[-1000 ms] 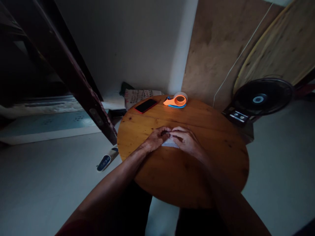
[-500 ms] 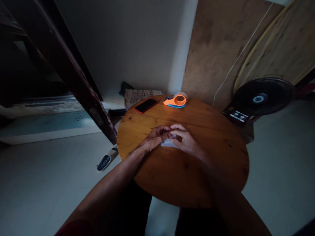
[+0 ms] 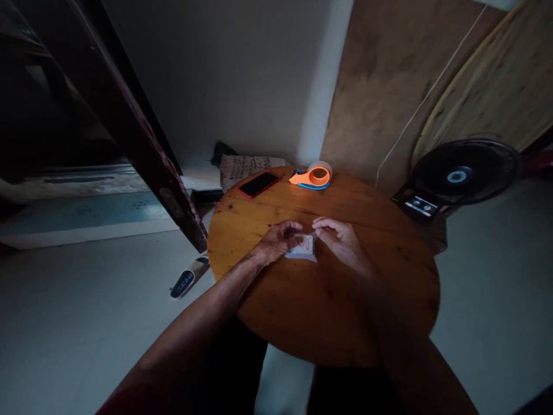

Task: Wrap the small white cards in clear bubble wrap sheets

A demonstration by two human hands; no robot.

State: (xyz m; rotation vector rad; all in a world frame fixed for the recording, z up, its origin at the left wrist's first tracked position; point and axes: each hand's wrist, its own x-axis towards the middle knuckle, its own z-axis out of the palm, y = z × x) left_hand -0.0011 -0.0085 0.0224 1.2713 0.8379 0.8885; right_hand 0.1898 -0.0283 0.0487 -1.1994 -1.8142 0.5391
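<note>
A small white packet [image 3: 303, 251] with a patch of reddish print lies on the round wooden table between my hands. My left hand [image 3: 279, 239] is closed on its left side, the thumb lying over the top. At the packet's upper right corner is my right hand [image 3: 341, 239], its thumb and fingers drawn together in a pinch. Whatever may be between those fingertips is too small to make out. Whether the right fingertips touch the packet's corner is unclear.
On the far side of the table [image 3: 367, 323] are a red-edged phone [image 3: 259, 184] and an orange tape dispenser [image 3: 311, 176] with a roll of tape. A black fan [image 3: 458, 176] stands at the right. Printed cardboard [image 3: 248, 167] lies behind the phone, and a shoe [image 3: 185, 282] is on the floor.
My right hand has moved right, off the middle of the packet to its corner. More of the packet's top and its reddish print now show. My left hand stays on the packet.
</note>
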